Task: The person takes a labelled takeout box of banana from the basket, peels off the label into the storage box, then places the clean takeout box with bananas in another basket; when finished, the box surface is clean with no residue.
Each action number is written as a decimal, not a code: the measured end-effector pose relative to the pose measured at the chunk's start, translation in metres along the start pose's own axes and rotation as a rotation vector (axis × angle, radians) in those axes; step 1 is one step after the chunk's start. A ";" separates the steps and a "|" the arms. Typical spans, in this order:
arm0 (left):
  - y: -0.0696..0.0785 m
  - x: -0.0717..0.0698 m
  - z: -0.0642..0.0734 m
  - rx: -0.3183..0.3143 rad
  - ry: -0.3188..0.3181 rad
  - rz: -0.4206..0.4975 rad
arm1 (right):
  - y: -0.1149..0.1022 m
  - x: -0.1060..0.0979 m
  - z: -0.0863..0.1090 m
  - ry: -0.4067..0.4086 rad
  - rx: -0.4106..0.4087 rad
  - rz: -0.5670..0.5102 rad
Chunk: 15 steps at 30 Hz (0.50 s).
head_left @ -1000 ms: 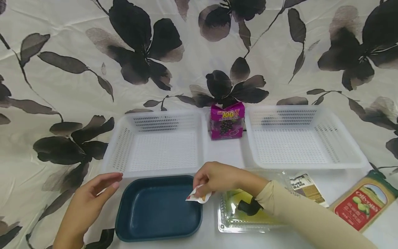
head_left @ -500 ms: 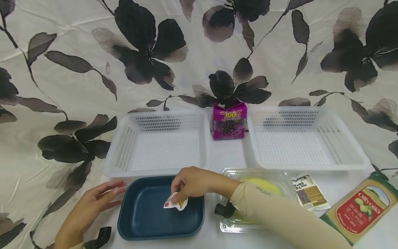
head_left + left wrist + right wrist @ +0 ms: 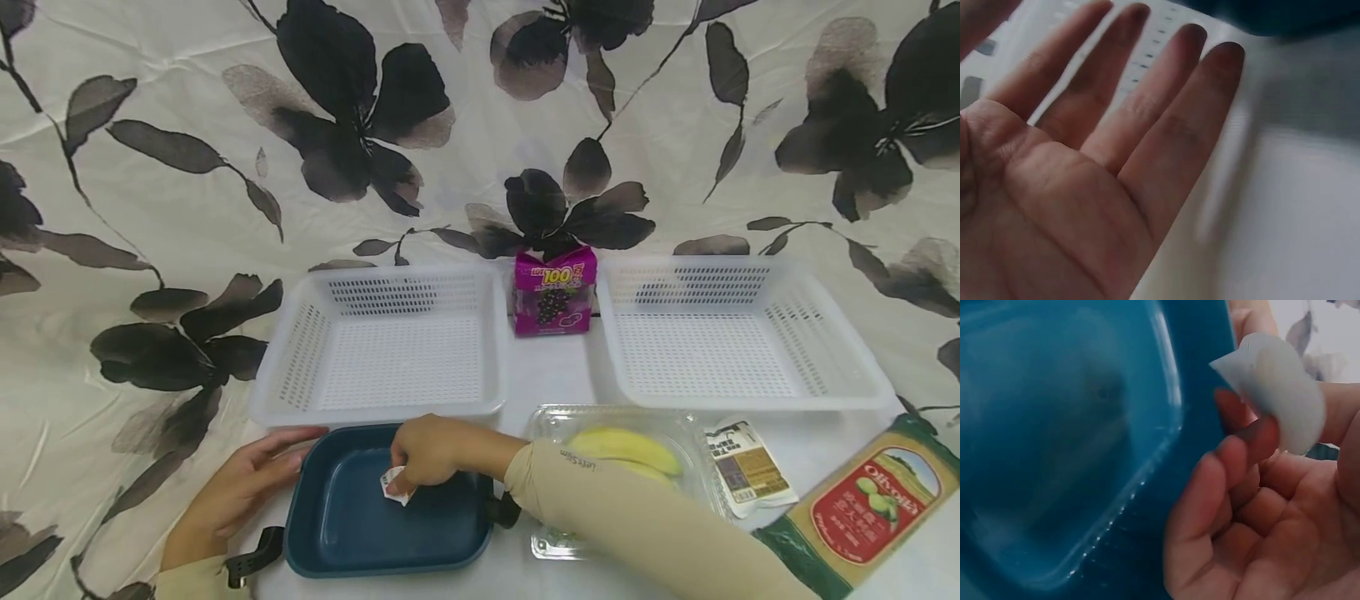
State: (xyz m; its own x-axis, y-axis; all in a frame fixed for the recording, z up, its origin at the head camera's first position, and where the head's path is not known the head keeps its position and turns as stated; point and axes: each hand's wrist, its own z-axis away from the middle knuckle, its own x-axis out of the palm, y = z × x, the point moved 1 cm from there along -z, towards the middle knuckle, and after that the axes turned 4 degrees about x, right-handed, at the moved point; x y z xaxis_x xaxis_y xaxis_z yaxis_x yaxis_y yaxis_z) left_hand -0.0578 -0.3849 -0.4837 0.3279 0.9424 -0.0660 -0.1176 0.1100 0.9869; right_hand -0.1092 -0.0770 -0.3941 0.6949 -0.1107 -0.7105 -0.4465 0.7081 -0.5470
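Observation:
Between thumb and fingers, my right hand [image 3: 435, 450] pinches a small white sauce packet [image 3: 393, 487] with red print, above the inside of a dark blue tray [image 3: 352, 537]. The right wrist view shows the pale, rounded back of the packet [image 3: 1291, 394], its pointed tip sticking out past the fingers. My left hand [image 3: 240, 483] is at the tray's left side, fingertips right at the rim. In the left wrist view the fingers of that hand [image 3: 1166, 137] are extended, palm showing.
Two white perforated baskets [image 3: 495, 408] [image 3: 750, 403] stand behind, a purple candy bag [image 3: 553, 293] between them. Under my right forearm is a clear plastic box [image 3: 551, 542] with yellow fruit [image 3: 630, 446]. Further right lie a brown-and-white pouch [image 3: 750, 471] and an Olivoilà packet [image 3: 862, 508].
My right hand has carried the sauce packet leftward from the tray's right rim to over its middle. My left hand has shifted right, up to the tray's left rim.

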 end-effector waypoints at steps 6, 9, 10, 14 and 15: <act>-0.025 -0.001 -0.001 0.079 -0.063 0.200 | -0.004 0.008 -0.015 -0.003 -0.038 0.092; -0.031 -0.002 0.000 0.136 -0.088 0.258 | -0.005 0.015 -0.022 -0.018 -0.048 0.126; -0.033 -0.002 0.001 0.151 -0.097 0.273 | -0.005 0.017 -0.024 -0.022 -0.046 0.140; -0.036 -0.002 0.000 0.174 -0.136 0.306 | -0.004 0.025 -0.032 -0.033 -0.010 0.202; -0.036 -0.002 0.000 0.173 -0.139 0.306 | -0.004 0.026 -0.034 -0.034 0.000 0.215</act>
State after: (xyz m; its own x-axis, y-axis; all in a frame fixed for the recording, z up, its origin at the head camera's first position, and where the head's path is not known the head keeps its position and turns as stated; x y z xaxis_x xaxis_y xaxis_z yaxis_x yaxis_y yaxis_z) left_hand -0.0542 -0.3911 -0.5193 0.4278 0.8702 0.2444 -0.0737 -0.2359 0.9690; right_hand -0.1084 -0.1061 -0.4259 0.6025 0.0661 -0.7954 -0.5864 0.7127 -0.3849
